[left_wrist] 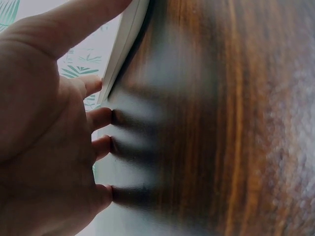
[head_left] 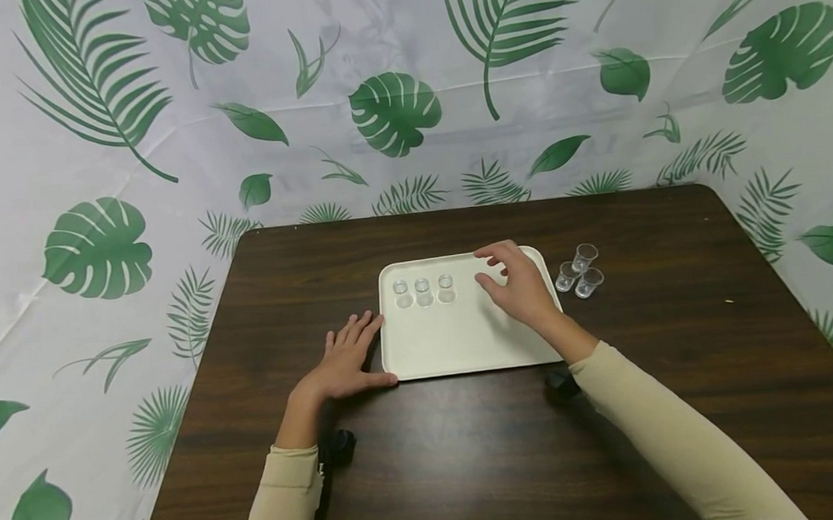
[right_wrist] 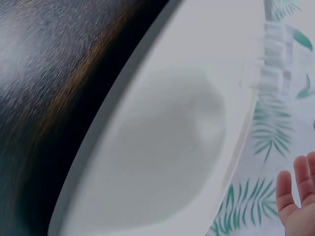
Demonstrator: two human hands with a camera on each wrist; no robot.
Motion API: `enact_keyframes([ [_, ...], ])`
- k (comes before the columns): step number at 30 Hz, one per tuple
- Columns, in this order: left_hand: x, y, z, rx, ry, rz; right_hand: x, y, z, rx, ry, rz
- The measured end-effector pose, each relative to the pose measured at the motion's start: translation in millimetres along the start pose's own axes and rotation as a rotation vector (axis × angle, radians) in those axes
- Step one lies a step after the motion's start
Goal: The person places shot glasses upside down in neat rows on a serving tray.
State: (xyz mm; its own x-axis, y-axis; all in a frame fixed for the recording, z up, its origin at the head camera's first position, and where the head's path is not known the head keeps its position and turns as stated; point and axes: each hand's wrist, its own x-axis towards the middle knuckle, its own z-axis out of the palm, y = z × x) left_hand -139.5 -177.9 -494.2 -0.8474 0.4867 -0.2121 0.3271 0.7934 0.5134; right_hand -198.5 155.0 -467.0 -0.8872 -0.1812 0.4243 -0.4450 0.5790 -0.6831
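A cream tray (head_left: pixel 449 341) lies on the table. Three small clear cups stand in a row on its far left part, among them the middle cup (head_left: pixel 423 288); they look blurred in the right wrist view, as clear cups (right_wrist: pixel 276 56). My left hand (head_left: pixel 347 366) is spread beside the tray, fingers on the table, with the thumb and index finger at the tray's left edge. Above the tray's right part hovers my right hand (head_left: pixel 520 286), thumb and index finger apart and nothing seen between them. Off the tray's right side, three more clear cups (head_left: pixel 584 257) are clustered together.
The dark wooden table (head_left: pixel 469 461) extends around the tray on all sides. Behind it and along the sides hangs a white cloth (head_left: pixel 298 156) printed with green leaves. A tiny yellowish speck (head_left: pixel 729 301) lies on the right of the table.
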Motion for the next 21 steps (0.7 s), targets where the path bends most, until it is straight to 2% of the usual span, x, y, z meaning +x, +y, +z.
enact_keyframes([
  [6,1.8,1.0,0.0,0.007,-0.009,0.003,-6.7,7.7,-24.8,-0.002,0.087,0.031],
  [13,1.1,1.5,-1.6,0.009,-0.003,0.004,-11.4,20.4,-67.9,-0.053,0.160,0.071],
  [17,1.0,0.0,-0.5,0.009,0.004,0.009,-18.1,34.7,-91.0,-0.068,0.245,0.126],
  [21,0.5,-0.2,-0.5,0.007,0.001,0.009,-26.4,48.8,-107.7,-0.055,0.355,0.217],
])
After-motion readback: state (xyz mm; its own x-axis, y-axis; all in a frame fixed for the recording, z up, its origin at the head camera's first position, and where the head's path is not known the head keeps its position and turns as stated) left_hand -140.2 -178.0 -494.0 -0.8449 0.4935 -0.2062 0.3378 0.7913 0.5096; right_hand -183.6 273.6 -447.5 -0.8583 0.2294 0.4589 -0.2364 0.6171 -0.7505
